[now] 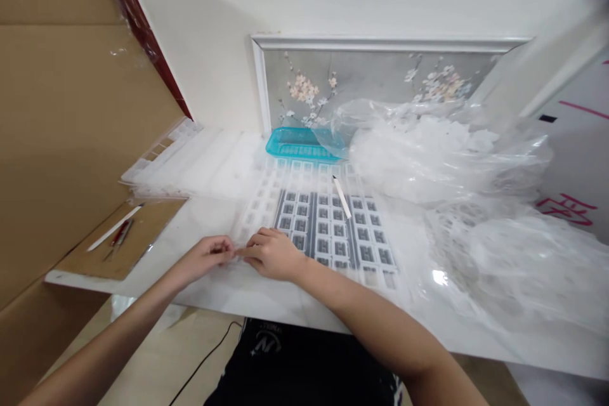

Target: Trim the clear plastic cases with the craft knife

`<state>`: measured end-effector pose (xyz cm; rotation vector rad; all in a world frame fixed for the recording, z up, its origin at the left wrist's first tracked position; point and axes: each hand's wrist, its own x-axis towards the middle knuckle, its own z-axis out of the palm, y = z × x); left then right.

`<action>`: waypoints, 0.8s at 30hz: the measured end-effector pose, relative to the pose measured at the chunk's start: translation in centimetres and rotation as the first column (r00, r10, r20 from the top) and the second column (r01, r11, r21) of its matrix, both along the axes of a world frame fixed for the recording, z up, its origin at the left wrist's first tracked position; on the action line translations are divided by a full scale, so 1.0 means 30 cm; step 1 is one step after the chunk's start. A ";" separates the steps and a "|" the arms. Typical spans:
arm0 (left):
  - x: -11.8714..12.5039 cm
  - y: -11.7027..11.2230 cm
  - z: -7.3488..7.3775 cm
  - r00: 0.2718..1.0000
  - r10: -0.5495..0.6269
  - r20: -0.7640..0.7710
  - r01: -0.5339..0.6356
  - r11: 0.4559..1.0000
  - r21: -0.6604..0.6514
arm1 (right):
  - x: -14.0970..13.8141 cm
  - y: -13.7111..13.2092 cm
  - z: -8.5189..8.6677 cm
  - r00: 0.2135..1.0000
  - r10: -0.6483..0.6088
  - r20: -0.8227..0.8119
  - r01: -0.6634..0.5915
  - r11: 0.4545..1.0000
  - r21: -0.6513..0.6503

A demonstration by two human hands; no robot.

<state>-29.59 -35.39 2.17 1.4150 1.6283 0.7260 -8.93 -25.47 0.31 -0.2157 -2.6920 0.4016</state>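
My left hand [213,254] and my right hand [272,255] meet at the near left corner of a translucent plastic tray [259,203]. The fingers of both are curled in a pinch, fingertips almost touching; whatever lies between them is too small to make out. Rows of little square cells cover the tray. Those in the middle and on the right look dark inside, while the left columns look pale. Across the upper cells rests a slim white stick [341,196] with a dark tip.
A teal plastic basket [304,144] stands behind the tray. Bulky clear bags [442,158] of white pieces fill the right side. At left, translucent trays [204,162] lie stacked behind a cardboard sheet [164,216] bearing a white strip [114,228] and a thin red tool [120,233].
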 end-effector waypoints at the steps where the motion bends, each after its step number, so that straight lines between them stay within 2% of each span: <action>1: 0.001 -0.001 0.005 1.000 -0.003 0.012 0.003 1.000 -0.008 | 0.000 -0.001 0.001 1.000 0.004 0.003 -0.004 1.000 0.007; 5: 0.000 -0.002 0.005 1.000 -0.006 0.015 0.006 1.000 -0.019 | -0.001 -0.003 0.004 1.000 0.003 0.030 -0.003 1.000 0.000; 11: -0.014 -0.003 -0.026 0.998 0.054 -0.037 -0.054 0.999 0.004 | -0.003 -0.003 0.012 0.999 0.006 0.046 -0.005 1.000 -0.019; 17: -0.029 -0.020 -0.017 0.985 0.172 -0.010 -0.170 0.982 0.085 | -0.001 -0.008 0.023 0.998 0.009 0.069 -0.007 1.000 -0.022; 21: -0.013 -0.037 -0.003 0.989 0.143 -0.039 -0.138 0.985 0.107 | 0.003 -0.014 0.028 0.998 -0.035 0.044 0.036 0.999 -0.018; 24: 0.003 -0.050 -0.004 0.982 0.156 -0.104 -0.139 0.978 0.154 | 0.002 -0.015 0.026 0.998 -0.018 0.055 0.019 1.000 -0.015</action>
